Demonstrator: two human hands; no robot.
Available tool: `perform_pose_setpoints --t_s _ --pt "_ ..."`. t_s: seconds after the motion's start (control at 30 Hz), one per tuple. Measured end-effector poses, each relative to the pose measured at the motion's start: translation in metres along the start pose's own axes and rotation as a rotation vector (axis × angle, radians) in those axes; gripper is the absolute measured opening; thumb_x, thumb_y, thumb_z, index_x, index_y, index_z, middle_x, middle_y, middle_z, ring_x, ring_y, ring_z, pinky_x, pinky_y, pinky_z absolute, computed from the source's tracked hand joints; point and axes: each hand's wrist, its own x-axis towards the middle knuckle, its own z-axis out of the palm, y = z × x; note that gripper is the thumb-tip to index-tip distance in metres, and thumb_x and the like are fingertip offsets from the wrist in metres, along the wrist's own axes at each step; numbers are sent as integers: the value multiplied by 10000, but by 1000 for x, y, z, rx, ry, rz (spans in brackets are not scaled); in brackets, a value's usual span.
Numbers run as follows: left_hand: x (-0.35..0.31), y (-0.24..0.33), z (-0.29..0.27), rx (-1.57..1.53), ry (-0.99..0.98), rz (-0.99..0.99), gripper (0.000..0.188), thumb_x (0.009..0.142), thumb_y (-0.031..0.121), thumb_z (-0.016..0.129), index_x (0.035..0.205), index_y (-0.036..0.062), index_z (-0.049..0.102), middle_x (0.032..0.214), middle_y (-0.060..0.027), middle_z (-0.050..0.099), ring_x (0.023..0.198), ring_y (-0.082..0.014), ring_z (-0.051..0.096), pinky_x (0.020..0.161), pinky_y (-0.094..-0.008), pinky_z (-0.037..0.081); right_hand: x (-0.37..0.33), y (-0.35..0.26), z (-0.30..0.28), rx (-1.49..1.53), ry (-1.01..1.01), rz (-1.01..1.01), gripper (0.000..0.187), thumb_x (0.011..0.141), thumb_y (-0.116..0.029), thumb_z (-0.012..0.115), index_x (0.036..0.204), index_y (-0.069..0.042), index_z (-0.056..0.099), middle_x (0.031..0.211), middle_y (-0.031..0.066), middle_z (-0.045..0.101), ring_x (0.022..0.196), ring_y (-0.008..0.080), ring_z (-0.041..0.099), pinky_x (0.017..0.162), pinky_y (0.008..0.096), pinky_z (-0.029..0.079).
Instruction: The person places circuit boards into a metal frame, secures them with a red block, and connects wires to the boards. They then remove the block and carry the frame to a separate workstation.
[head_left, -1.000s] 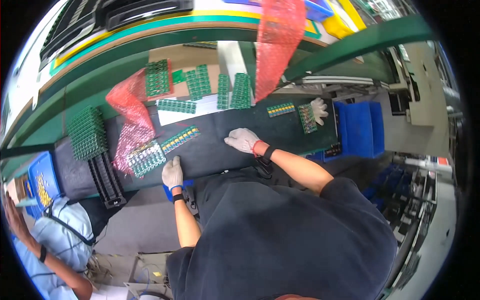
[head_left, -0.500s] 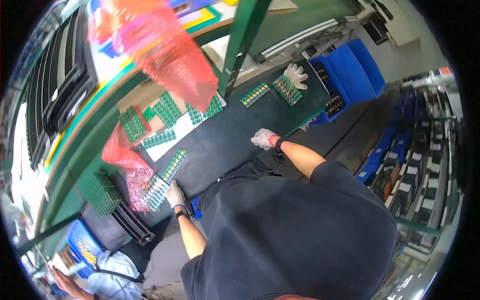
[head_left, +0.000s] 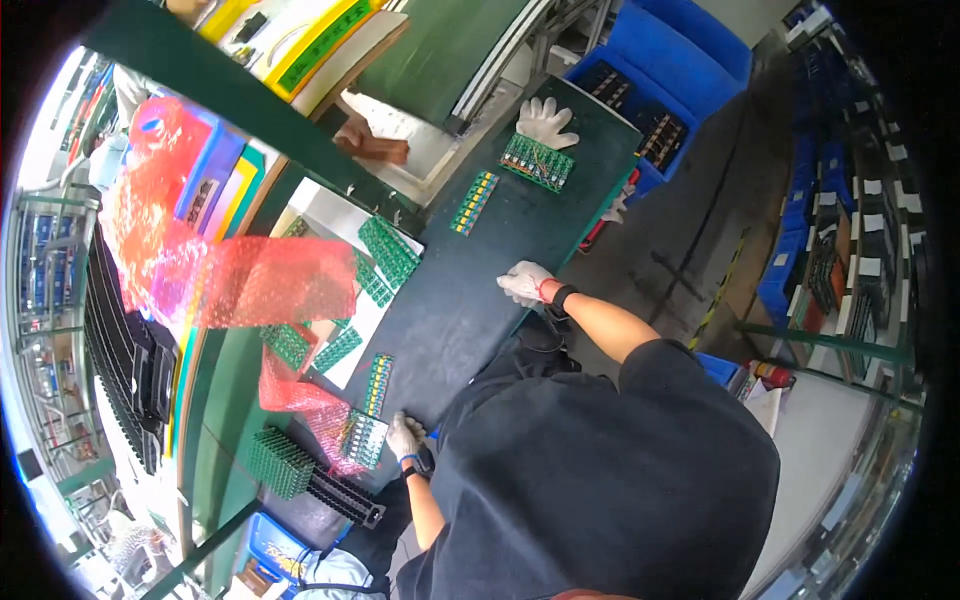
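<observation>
White-gloved left hand (head_left: 403, 437) is rested flat, holding nothing, beside the green circuit-board panel (head_left: 363, 439) at the dark bench (head_left: 470, 290) edge; white-gloved right hand (head_left: 526, 282) likewise empty; panel could be nudged off.

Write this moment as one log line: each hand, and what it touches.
left hand: gloved, at green circuit board panel | right hand: gloved, flat on dark mat, holds nothing | red bubble wrap: beside panel

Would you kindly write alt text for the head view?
A person's gloved left hand touches a green circuit board on a dark workbench, while the gloved right hand rests flat on the bench. Red bubble wrap hangs nearby.
</observation>
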Motion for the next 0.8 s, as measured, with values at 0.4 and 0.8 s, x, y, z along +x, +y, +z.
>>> perform_pose_setpoints --t_s 0.4,0.8 --pt "-23 -50 8 46 -151 -126 334 994 319 590 781 63 595 667 -74 599 490 -186 546 429 -339 439 14 -6 -26 145 -13 -115 363 977 -399 634 926 -50 723 776 91 739 618 199 696 610 366 569" --pt "-117 -79 142 -6 27 -8 254 963 244 595 843 28 652 700 -70 621 553 -179 580 547 -328 531 33 -107 -49 -590 272 -540 421 885 -441 714 1061 -58 714 975 144 765 930 274 746 822 432 570"
